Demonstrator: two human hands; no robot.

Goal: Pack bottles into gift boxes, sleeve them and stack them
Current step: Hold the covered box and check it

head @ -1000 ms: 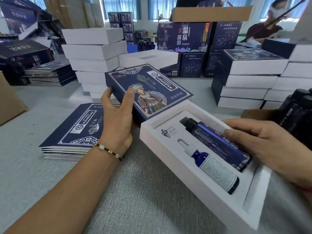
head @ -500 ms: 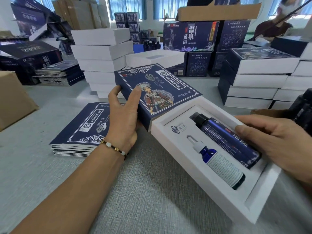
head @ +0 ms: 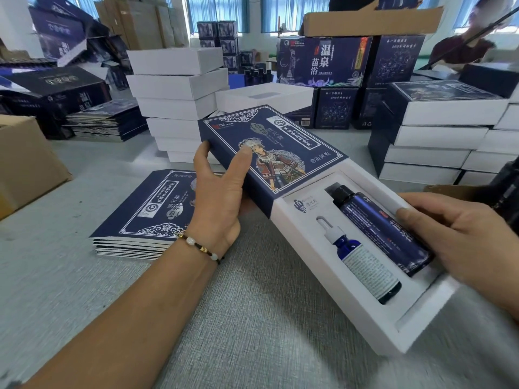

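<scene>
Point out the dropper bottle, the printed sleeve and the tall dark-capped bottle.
dropper bottle (head: 365, 265), head view, on its white label.
printed sleeve (head: 280, 153), head view, on its top face.
tall dark-capped bottle (head: 373, 217), head view, on its blue body.

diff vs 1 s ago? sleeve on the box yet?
Partly. The blue sleeve, gripped by the left hand, now covers the far end of the white box; a second ago its mouth only met that end. Unchanged: the right hand holds the box's near right side, and the tall bottle and dropper bottle lie in their slots.
</scene>
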